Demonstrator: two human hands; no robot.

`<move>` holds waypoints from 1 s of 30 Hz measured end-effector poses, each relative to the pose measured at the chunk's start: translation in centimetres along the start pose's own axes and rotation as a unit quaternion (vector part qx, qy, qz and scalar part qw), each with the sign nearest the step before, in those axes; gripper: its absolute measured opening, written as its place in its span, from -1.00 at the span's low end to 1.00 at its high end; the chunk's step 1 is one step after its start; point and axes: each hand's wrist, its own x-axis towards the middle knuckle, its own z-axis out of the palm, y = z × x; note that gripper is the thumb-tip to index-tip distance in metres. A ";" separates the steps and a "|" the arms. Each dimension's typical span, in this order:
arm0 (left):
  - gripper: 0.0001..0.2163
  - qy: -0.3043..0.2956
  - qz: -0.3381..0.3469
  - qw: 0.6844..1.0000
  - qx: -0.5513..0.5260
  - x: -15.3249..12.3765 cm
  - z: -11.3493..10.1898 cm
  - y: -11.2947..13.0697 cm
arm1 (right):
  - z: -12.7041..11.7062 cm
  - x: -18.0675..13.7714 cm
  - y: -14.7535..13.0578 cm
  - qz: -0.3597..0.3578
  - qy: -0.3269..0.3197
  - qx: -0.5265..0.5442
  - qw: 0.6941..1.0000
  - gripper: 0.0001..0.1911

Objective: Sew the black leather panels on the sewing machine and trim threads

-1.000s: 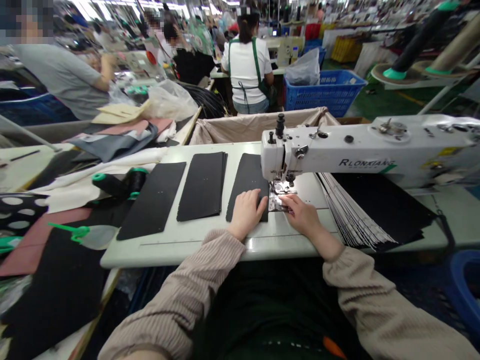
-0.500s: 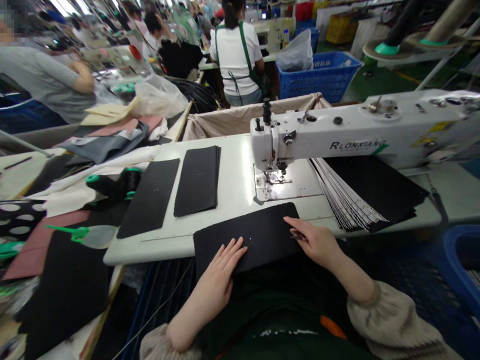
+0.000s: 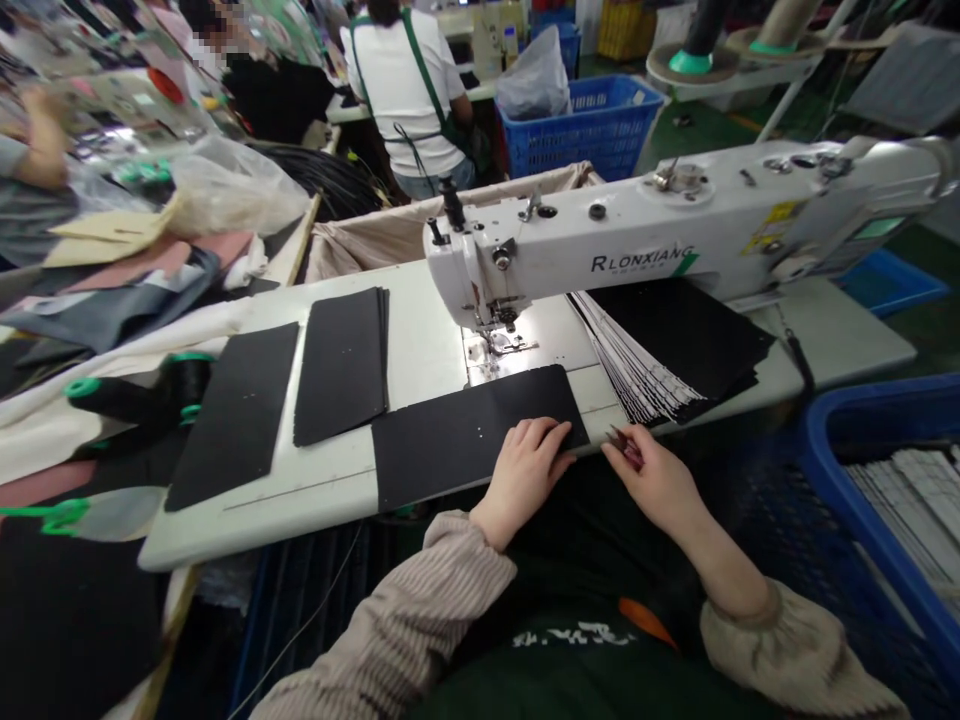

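Observation:
A black rectangular piece (image 3: 465, 435) lies crosswise at the front edge of the sewing table (image 3: 337, 480), below the needle of the white sewing machine (image 3: 645, 245). My left hand (image 3: 525, 465) rests flat on the piece's right end. My right hand (image 3: 649, 480) is just right of the piece, off the table edge, pinching a small dark snipping tool (image 3: 624, 446). A fanned stack of black pieces (image 3: 675, 345) lies under the machine arm, right of my hands.
Two more black pieces (image 3: 341, 365) (image 3: 236, 410) lie on the table's left part. Black thread cones (image 3: 142, 395) and fabric lie further left. A blue crate (image 3: 892, 500) stands at my right. A cloth-lined bin (image 3: 390, 235) sits behind the table. Other workers sit beyond.
The black piece left the needle and came to the table's front edge, turned crosswise. My left hand slid to its right end; my right hand moved off to the right. The view swung right.

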 end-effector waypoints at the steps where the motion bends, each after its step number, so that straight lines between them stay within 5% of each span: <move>1: -0.76 0.000 0.006 1.000 0.007 0.4 0.5 0.2 | 0.1 -0.3 0.0 0.001 -0.010 -0.013 1.000 -0.70; 13: -0.86 0.004 -0.038 0.998 -0.049 1.1 1.3 1.1 | 1.2 -0.7 -0.6 -0.069 -0.045 -0.099 0.992 -0.78; 30: -0.89 0.011 -0.042 0.996 -0.072 1.0 1.8 1.1 | 1.2 0.3 -1.4 -0.069 -0.040 -0.140 0.987 -0.73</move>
